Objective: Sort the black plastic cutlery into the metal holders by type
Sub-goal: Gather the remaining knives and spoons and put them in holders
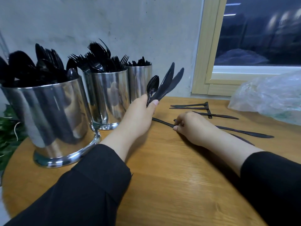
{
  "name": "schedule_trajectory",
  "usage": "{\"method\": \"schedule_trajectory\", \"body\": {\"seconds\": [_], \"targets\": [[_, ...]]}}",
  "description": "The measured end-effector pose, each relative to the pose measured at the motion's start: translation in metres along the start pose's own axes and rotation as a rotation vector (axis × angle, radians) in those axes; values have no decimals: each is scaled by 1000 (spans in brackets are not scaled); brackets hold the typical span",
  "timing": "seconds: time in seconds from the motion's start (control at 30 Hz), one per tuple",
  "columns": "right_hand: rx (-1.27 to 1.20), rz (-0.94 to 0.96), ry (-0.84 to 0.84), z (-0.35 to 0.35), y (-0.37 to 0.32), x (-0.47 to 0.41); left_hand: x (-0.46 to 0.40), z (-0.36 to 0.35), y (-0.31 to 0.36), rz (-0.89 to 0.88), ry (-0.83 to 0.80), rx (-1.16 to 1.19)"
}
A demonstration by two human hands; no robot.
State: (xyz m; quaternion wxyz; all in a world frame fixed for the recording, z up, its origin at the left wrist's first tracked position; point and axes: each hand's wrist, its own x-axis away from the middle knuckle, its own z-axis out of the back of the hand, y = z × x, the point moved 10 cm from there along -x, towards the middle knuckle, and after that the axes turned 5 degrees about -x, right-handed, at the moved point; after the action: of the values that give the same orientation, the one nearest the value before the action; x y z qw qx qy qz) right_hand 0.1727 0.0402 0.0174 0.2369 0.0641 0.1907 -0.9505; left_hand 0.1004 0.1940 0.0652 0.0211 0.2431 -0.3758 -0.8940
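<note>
Black sleeves [84, 190] fill the bottom of the frame as a person reaches both bare hands over a round wooden table [162, 176]. At centre, the left hand [140, 111] grips a fan of black plastic cutlery [164, 84], a spoon in front and several knives behind it, their tips pointing to the upper right. Just right of it, the right hand [192, 126] lies knuckles-up on the tabletop, its fingers curled onto the handle of a black plastic knife [162, 122] lying flat there.

More loose black plastic knives [244, 132] lie scattered on the wood at centre right, some crossing one another near the table's far edge.

Three shiny cylindrical metal holders stand in a row on the left side of the table. The nearest and largest-looking holder [53, 121], at left, is packed with black cutlery, spoon bowls and fork tines showing together. The middle holder [107, 95] bristles mainly with forks, one spoon bowl visible among them. The far holder [140, 79], just behind the left hand, shows only short dark tips above its rim; their type cannot be told.

A crumpled clear plastic bag [268, 98] sits at the right edge, below a dark window with a pale wooden frame [203, 62]. Green leaves [8, 131] show at far left against a grey wall [130, 22].
</note>
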Motion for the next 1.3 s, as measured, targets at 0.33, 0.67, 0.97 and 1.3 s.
{"method": "schedule_trajectory", "body": {"seconds": [0.33,0.67,0.97,1.3], "targets": [[-398,49,119,35,6,32,5,-8,14,-114,-72,-135],[-1091,-99,206,67,39,70,18,-48,23,-210,-354,-128],[-220,-75,234,84,72,62,15,-45,4,-12,-301,19],[-87,-175,-73,41,86,51,12,-43,1,5,-262,44]]}}
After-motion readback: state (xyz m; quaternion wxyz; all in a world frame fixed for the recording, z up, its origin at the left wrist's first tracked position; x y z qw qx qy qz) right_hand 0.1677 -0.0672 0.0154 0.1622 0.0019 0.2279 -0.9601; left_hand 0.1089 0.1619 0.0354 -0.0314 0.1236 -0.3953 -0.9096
